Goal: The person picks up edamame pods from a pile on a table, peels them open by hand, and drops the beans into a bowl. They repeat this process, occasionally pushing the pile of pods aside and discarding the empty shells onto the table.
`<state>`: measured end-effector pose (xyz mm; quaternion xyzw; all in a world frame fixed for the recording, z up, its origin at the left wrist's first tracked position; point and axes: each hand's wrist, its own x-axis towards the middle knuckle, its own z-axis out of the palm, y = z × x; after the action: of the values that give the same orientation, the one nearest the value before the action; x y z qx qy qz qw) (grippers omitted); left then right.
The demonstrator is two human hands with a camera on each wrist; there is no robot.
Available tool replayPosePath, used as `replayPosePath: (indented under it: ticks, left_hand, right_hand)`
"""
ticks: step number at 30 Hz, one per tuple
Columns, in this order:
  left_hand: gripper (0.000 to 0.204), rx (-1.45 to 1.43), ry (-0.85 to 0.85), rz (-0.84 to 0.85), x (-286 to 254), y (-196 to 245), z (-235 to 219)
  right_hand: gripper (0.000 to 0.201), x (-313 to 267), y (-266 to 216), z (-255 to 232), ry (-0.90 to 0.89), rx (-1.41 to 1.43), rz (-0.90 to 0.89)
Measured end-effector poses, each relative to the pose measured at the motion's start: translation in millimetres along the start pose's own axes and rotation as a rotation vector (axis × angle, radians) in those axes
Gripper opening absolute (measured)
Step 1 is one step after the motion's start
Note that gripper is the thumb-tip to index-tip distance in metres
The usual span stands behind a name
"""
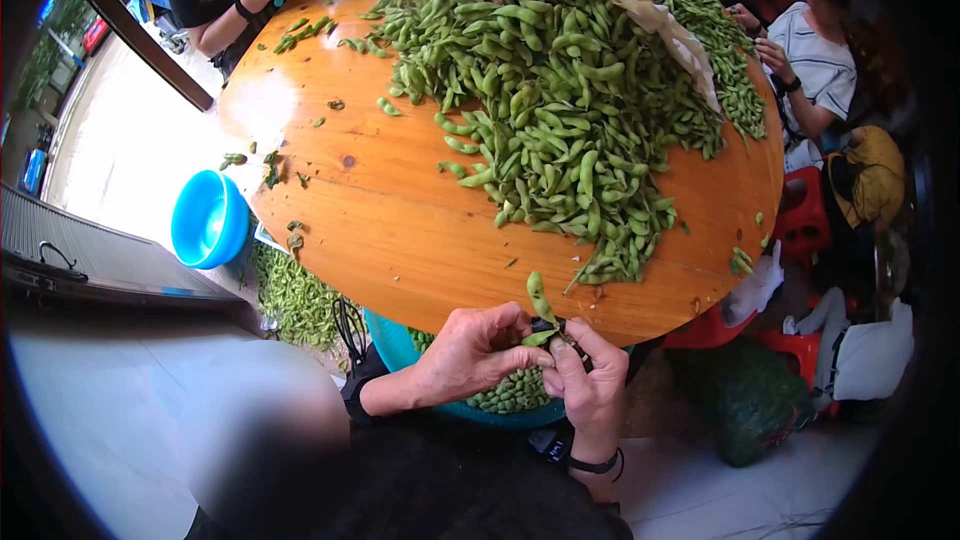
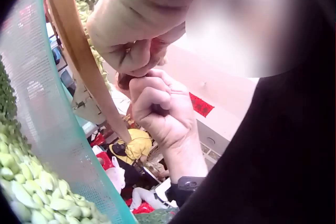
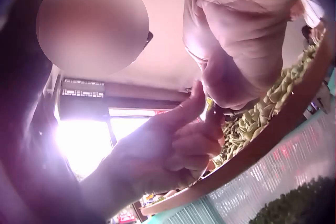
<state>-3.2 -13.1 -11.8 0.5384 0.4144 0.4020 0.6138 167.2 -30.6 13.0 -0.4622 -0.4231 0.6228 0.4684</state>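
In the head view, both hands meet just off the round table's near edge. The left hand (image 1: 465,355) has its thumb and fingers at a green bean pod (image 1: 540,337), pinching it. Thumb and forefinger of the right hand (image 1: 592,385) pinch the stem end, where a second pod (image 1: 538,296) stands up; something small and dark lies by these fingers. Curled fingers of the right hand (image 2: 164,109) touch the left hand (image 2: 147,19) in the left wrist view. The right wrist view has the right hand (image 3: 241,40) over the left (image 3: 173,148), mostly hiding the pods.
A large heap of pods (image 1: 540,90) covers much of the wooden table (image 1: 400,210). Below the hands is a teal basket (image 1: 395,340) holding loose beans (image 1: 510,393). A blue basin (image 1: 210,220) stands at left, with pods on the floor (image 1: 290,295). Other people sit around the table.
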Motion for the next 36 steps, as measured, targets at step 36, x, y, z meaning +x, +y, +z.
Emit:
replayPosePath:
  ticks: [36]
  left_hand:
    - [0.023,1.227,0.091,0.403,139.6,38.4,-171.9]
  right_hand:
    - [0.022,-56.2,-45.7,-127.5,0.313,-1.156,-0.035]
